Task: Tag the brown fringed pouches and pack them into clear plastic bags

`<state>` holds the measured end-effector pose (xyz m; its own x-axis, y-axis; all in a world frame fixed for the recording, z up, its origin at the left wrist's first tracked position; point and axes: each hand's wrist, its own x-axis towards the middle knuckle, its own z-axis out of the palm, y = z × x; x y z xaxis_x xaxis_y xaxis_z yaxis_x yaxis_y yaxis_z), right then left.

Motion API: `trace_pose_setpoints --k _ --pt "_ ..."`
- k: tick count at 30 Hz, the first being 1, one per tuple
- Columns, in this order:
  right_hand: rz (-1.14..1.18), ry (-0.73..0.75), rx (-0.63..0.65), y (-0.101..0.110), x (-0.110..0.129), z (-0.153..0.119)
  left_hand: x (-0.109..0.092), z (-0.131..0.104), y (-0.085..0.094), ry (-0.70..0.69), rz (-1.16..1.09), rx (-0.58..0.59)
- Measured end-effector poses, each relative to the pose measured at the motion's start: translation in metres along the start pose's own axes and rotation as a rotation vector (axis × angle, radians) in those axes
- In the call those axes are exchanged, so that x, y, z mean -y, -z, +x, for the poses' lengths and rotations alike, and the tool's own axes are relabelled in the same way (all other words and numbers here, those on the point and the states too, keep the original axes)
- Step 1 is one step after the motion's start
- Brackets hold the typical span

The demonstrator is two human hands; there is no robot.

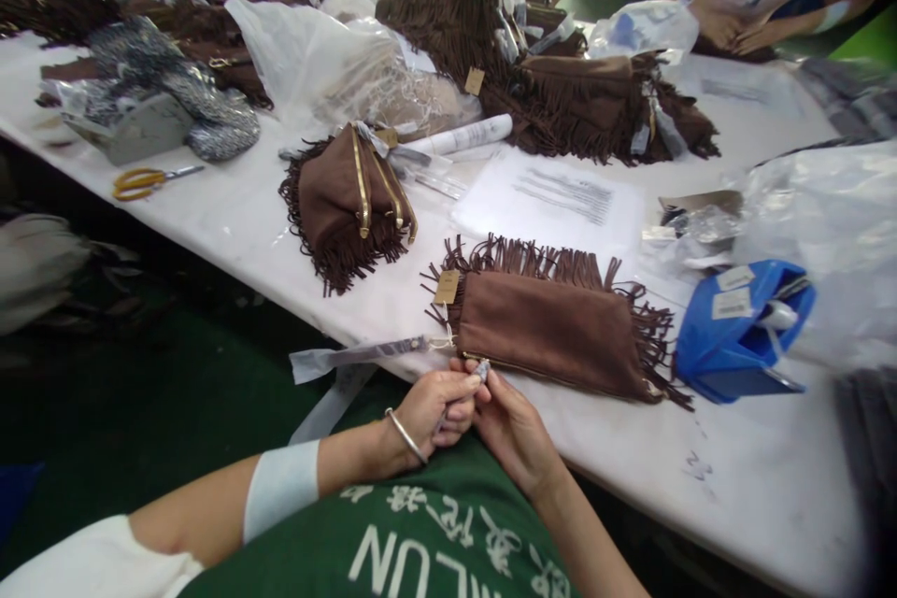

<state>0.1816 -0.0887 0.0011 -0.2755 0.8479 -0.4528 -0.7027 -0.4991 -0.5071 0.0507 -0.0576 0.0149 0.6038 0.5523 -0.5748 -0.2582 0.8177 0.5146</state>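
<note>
Both hands, left (438,406) and right (508,420), pinch a small tag (481,370) at the fringed pouch's (553,327) edge (mid-attachment, apparently); next needs fine threading.

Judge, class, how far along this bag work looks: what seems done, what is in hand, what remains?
Seemingly done: the fringed brown bag at the table edge carries a paper tag. In hand: the left hand and right hand pinch a small silvery piece by its zipper edge. Probably left: the stacked bags and the brown pile behind.
</note>
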Motion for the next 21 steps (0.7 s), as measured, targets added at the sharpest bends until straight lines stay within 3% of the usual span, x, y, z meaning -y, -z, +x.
trace_pose_setpoints --k 3,5,12,16,21 --pt "0.086 -0.042 0.028 0.002 -0.004 0.004 0.0 0.001 0.001 0.099 -0.242 0.162" --pt "0.109 -0.036 0.039 0.003 -0.005 0.006 0.0 0.002 0.002 0.087 -0.242 0.199" --pt "-0.021 -0.033 0.01 0.006 -0.001 -0.001 -0.004 -0.013 0.016 -0.01 0.273 0.058" --pt "-0.098 -0.038 -0.038 0.005 -0.003 -0.001 -0.001 -0.019 0.022 -0.062 0.4 0.033" --pt "-0.109 -0.048 -0.058 0.006 -0.004 0.002 0.003 -0.018 0.021 -0.027 0.395 -0.022"
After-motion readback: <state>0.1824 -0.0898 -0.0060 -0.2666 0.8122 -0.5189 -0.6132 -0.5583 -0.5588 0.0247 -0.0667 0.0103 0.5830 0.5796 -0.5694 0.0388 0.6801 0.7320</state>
